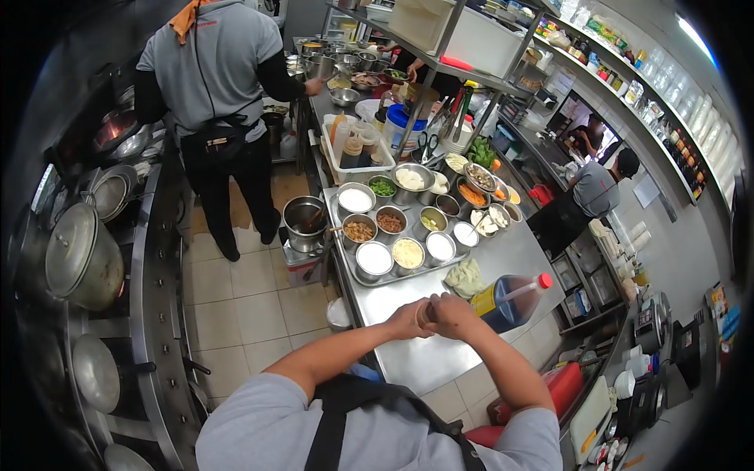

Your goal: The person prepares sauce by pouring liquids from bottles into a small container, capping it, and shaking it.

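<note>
Over steel counter [416,365]: two hands [408,322] [455,316] curled together, grip unclear; one red-capped jug [512,304] beside.

Small brownish object [425,315], mostly hidden, between left hand [407,321] and right hand [455,317], pose unclear

I see a lidded pot [75,250] on the stove [146,259] at nine o'clock, a pan [96,374] at eight. Co-worker in grey [220,59] stands between ten and eleven. Cutting board [587,414] at four.
</note>
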Demonstrator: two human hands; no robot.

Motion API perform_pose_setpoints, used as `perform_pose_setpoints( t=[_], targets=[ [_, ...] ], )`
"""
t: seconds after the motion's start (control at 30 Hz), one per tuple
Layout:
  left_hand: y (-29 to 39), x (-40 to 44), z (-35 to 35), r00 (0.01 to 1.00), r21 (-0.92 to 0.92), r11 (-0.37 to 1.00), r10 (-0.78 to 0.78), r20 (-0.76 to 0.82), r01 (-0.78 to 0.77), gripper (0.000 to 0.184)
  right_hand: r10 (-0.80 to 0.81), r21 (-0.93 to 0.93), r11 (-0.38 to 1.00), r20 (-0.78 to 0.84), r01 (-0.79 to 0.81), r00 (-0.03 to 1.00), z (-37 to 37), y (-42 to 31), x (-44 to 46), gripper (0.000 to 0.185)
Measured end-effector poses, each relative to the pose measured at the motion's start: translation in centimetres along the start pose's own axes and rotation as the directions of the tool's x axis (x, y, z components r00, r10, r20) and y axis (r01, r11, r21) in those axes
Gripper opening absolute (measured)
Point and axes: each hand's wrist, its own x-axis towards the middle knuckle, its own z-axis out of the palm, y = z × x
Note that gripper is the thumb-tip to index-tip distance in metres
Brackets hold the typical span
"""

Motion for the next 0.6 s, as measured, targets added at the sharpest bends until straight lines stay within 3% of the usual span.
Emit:
perform_pose_setpoints(
  t=[0.07,0.13,0.2,0.23,0.3,0.33,0.4,0.43,0.53,0.57,0.6],
  targets=[
    [-0.3,0.3,-0.2,0.999,-0.008,0.999,0.047,0.014,-0.047,0.072,-0.260,0.048,0.963,-0.108,0.266,0.960,-0.2,1.2,0.8,0.069],
    [-0.3,0.4,-0.3,0.998,-0.023,0.998,0.054,0.019,-0.053,0.073,-0.188,0.020,0.982,-0.038,0.189,0.981,-1.0,1.1,1.4,0.067],
    [-0.3,0.6,-0.2,1.000,-0.054,0.998,0.023,0.016,-0.022,0.074,0.243,-0.141,0.965,0.180,-0.219,0.953,-4.6,-1.6,1.3,0.060],
    [-0.7,0.8,0.1,0.998,-0.040,0.998,0.054,0.018,-0.053,0.075,0.341,-0.157,0.934,0.115,-0.322,0.933,-2.3,-0.7,1.7,0.058],
    [-2.1,1.4,0.6,0.993,-0.008,0.993,0.117,0.025,-0.117,0.076,0.347,-0.164,0.937,0.307,-0.310,0.886,-2.8,-1.2,2.6,0.057],
    [-1.6,1.2,0.4,0.998,0.009,0.998,0.060,0.014,-0.060,0.076,0.345,-0.164,0.938,0.399,-0.304,0.850,-3.0,-1.4,3.0,0.057],
    [0.3,0.5,-0.3,0.998,0.039,0.998,-0.058,-0.011,0.058,0.077,0.220,-0.104,0.974,0.244,-0.201,0.944,-2.8,-1.2,2.6,0.058],
    [0.0,0.6,-0.4,0.999,0.028,0.999,-0.036,-0.011,0.036,0.077,0.158,-0.079,0.986,0.164,-0.147,0.974,-2.6,-1.0,2.1,0.059],
    [-1.5,1.1,-0.3,1.000,-0.022,1.000,0.016,-0.004,-0.016,0.075,0.058,-0.015,0.998,0.183,-0.057,0.981,-2.7,-0.3,1.6,0.059],
    [-1.9,1.3,-0.3,1.000,-0.049,0.998,0.030,-0.004,-0.030,0.074,0.064,-0.074,0.995,0.012,-0.063,0.998,-1.7,-0.2,1.2,0.059],
    [-2.4,1.3,0.1,0.999,-0.079,0.996,0.039,0.005,-0.038,0.073,0.180,-0.075,0.982,0.061,-0.175,0.982,-0.8,-0.2,0.9,0.059]
  ],
)
